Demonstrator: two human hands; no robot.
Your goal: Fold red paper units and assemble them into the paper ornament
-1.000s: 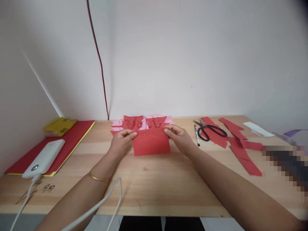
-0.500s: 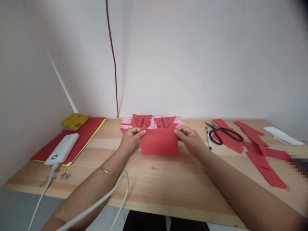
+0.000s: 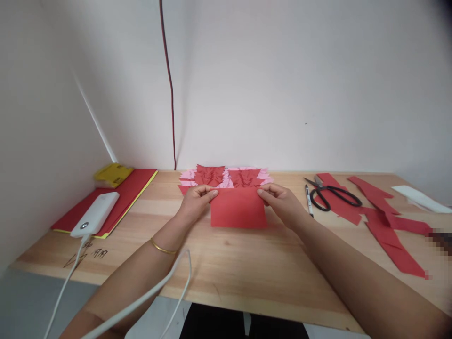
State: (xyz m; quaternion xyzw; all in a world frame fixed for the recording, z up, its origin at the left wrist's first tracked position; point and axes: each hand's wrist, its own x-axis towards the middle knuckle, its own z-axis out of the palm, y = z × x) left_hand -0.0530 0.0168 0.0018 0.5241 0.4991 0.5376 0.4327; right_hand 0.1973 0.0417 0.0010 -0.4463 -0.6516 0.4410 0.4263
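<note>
A folded red paper rectangle [image 3: 238, 210] lies on the wooden table [image 3: 247, 263] in front of me. My left hand [image 3: 196, 201] pinches its upper left corner with thumb and fingers closed. My right hand [image 3: 282, 201] pinches the upper right corner the same way. Just behind the paper, against the wall, sits a spread of folded red paper shapes [image 3: 226, 176] on pink ones [image 3: 264, 177]. A thin gold bangle [image 3: 162, 247] circles my left wrist.
Black scissors [image 3: 332, 194] and a pen [image 3: 308, 199] lie right of my hands among red paper strips [image 3: 388, 235]. A white power bank [image 3: 95, 220] with cable rests on red and yellow sheets [image 3: 130, 193] at left, beside a yellow pack [image 3: 113, 175]. A white slip [image 3: 420, 199] lies far right.
The view has shifted a little to the left and down; my hands still hold the red paper's top corners in the same place on the table.
</note>
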